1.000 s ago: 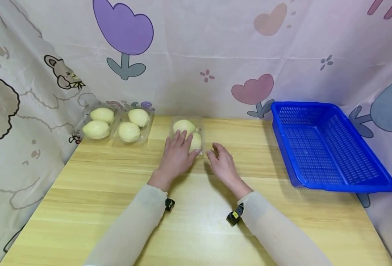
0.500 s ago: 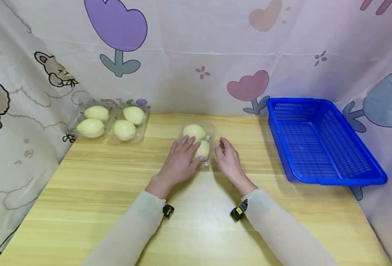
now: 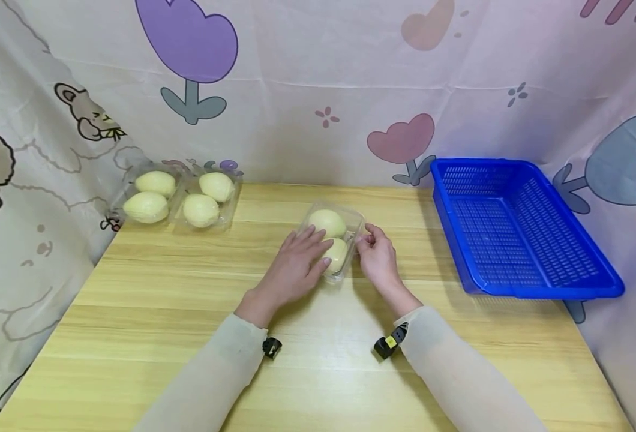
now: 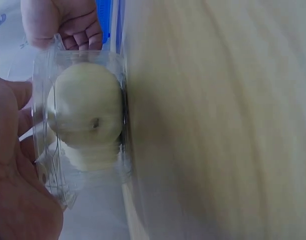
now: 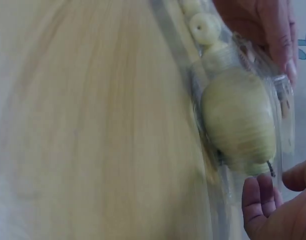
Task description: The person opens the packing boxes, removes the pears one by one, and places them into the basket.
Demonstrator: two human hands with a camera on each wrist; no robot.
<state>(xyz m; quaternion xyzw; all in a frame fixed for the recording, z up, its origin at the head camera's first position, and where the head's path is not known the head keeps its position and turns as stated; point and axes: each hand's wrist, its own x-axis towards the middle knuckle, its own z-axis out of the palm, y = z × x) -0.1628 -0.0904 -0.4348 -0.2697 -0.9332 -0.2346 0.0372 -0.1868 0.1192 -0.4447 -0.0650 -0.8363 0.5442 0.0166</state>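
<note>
A clear plastic box [image 3: 353, 221] with two pale yellow-green fruits [image 3: 327, 224] stands slightly turned on the wooden table. Across its lid and left side rests my left hand [image 3: 291, 267], fingers spread. At the box's right edge is my right hand [image 3: 380, 258], its thumb and bent fingertips at the rim. In the left wrist view the box [image 4: 85, 57] lies between both hands, lid appearing closed. The right wrist view shows a fruit [image 5: 238, 117] through the plastic, with the right thumb and fingers [image 5: 265, 192] around the box's edge.
Two more clear boxes, each with two similar fruits [image 3: 146, 207] [image 3: 201, 210], stand side by side at the table's back left. A blue perforated basket [image 3: 461, 252] sits at the right. A printed curtain [image 3: 296, 132] hangs behind the table.
The box has moved right and toward the body, turning slightly, with my left hand on it. My right hand has moved a little right and now meets the box's edge.
</note>
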